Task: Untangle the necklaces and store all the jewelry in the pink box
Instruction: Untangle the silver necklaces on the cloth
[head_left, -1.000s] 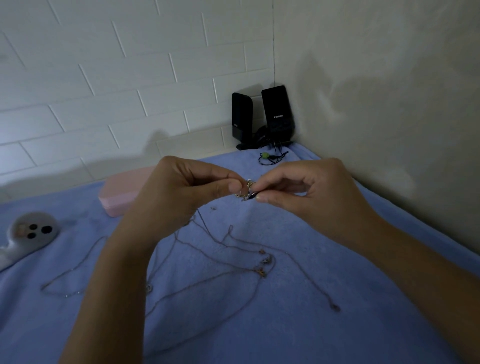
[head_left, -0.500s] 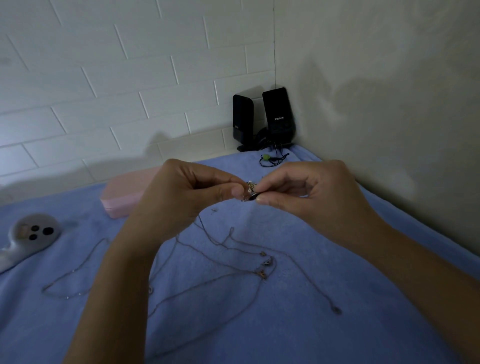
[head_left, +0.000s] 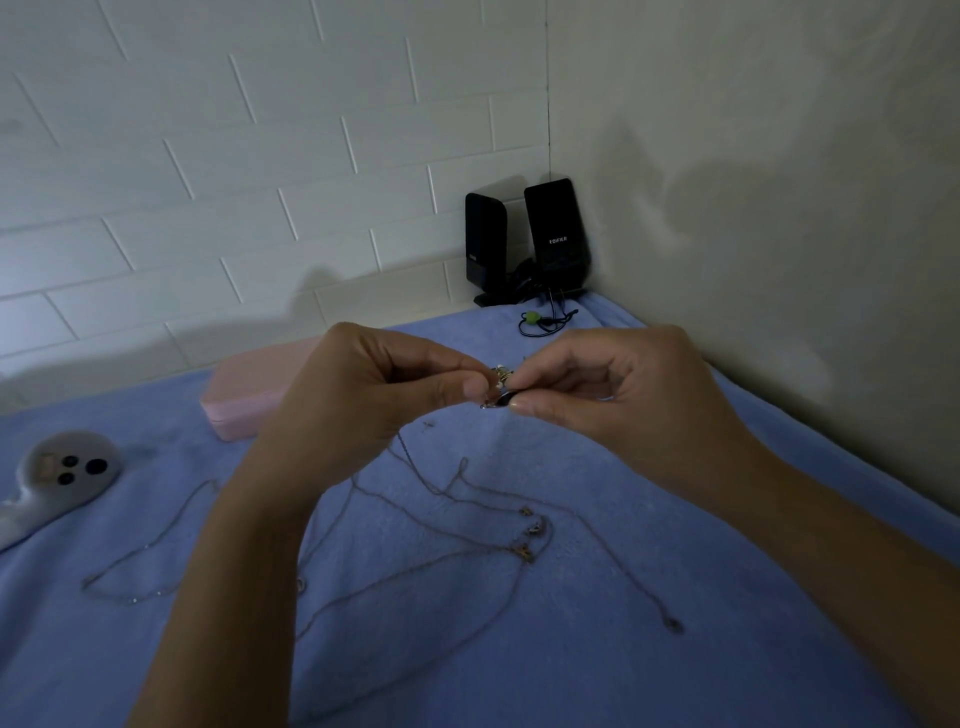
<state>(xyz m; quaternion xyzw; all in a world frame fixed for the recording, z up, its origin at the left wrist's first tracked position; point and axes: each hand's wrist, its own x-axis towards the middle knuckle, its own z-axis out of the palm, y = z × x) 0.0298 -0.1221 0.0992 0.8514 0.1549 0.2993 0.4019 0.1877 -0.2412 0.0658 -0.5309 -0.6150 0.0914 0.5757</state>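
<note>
Aloft, pendant cluster (head_left: 500, 385) between opposing fingers (head_left: 530, 407).

A pink box (head_left: 249, 402) is lying flat with its lid shut. To the right of it, a small cluster of pendants (head_left: 500, 384) is being pinched in the air between the left hand (head_left: 363, 395) and the right hand (head_left: 613, 395). Thin necklaces (head_left: 467, 499) are trailing in crossing loops in front of the box, with a separate chain (head_left: 156, 540) lying apart from them, in front of the box and to its left.

Above a blue blanket (head_left: 623, 649), the left hand (head_left: 358, 395) and right hand (head_left: 613, 395) pinch a small pendant cluster (head_left: 500, 387); thin necklace chains (head_left: 441, 525) trail below, pink box (head_left: 244, 410) behind.
</note>
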